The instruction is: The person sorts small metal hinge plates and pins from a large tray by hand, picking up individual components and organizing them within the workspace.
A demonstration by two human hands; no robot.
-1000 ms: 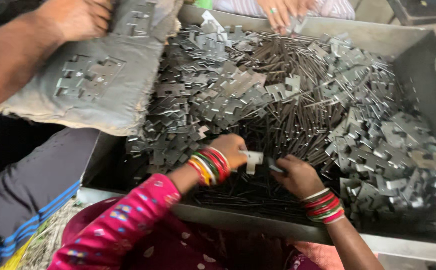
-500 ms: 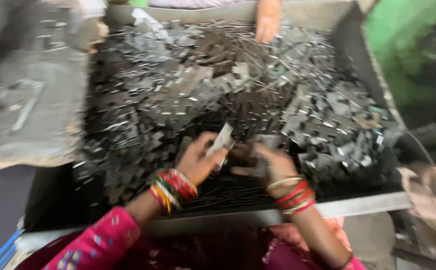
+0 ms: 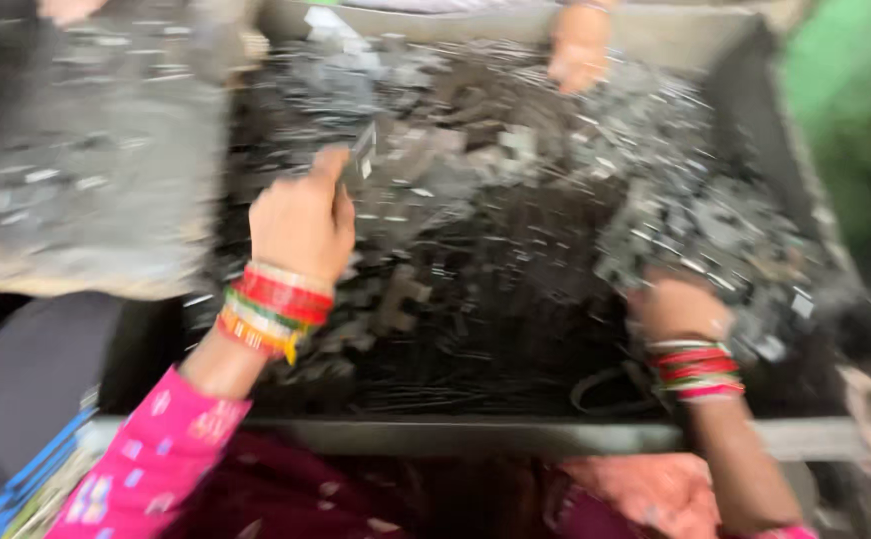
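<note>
Wide grey metal tray (image 3: 475,434) fills view, heaped with small flat metal stampings (image 3: 515,190). Left hand (image 3: 301,225), 10 o'clock of centre, pinches one metal piece (image 3: 363,160) above heap. Right hand (image 3: 677,307), 4 o'clock, sunk in pile; grip unclear, blurred. Another person's hand (image 3: 580,45) at 12. Grey sack (image 3: 76,150) at 9, green wall (image 3: 855,120) at 2.

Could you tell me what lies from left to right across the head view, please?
Grey sack → left hand holding a metal piece → heap of metal pieces → right hand → tray wall.
</note>
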